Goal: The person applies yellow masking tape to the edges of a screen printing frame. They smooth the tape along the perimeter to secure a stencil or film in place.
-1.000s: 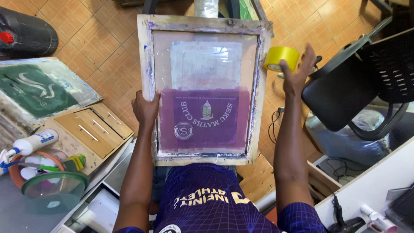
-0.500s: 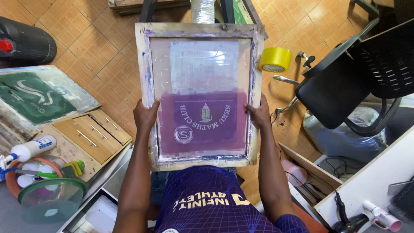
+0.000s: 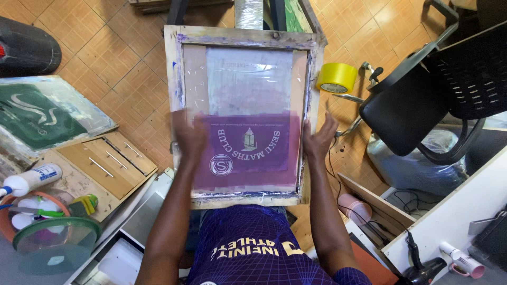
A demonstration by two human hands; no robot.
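Wooden and paint-stained, the screen frame [image 3: 244,42] hangs flat in front of the person, above a purple shirt [image 3: 253,248] worn on the body, with its mesh facing up toward the head camera. A purple block of emulsion [image 3: 245,150] fills the lower half of the mesh, with a pale crest and lettering showing through it. The upper half is clear film taped along the edges.

Both hands hold it by opposite side rails, which looks like the steadiest way to carry a wide, light frame level. The left hand [image 3: 189,136] sits at nine o'clock on the frame, its grip spread across the left rail and onto the edge of the mesh; it is blurred, so how tightly it closes is unclear. The right hand [image 3: 318,141] sits at three o'clock, fingers open and pressed flat along the outside of the right rail, palm against the wood rather than wrapped round it.

Around the frame, a yellow tape roll [image 3: 337,77] stands on the tiled floor [image 3: 111,58] at two o'clock, just beside the frame's corner. A black chair [image 3: 422,100] lies at three o'clock, well apart from the hands. At nine o'clock a green-coated screen [image 3: 37,119] leans on the floor, and below it a small wooden drawer unit [image 3: 105,163]. At eight o'clock a white bottle [image 3: 31,179] and a green-rimmed glass lid [image 3: 55,243] sit on a grey counter [image 3: 10,269].
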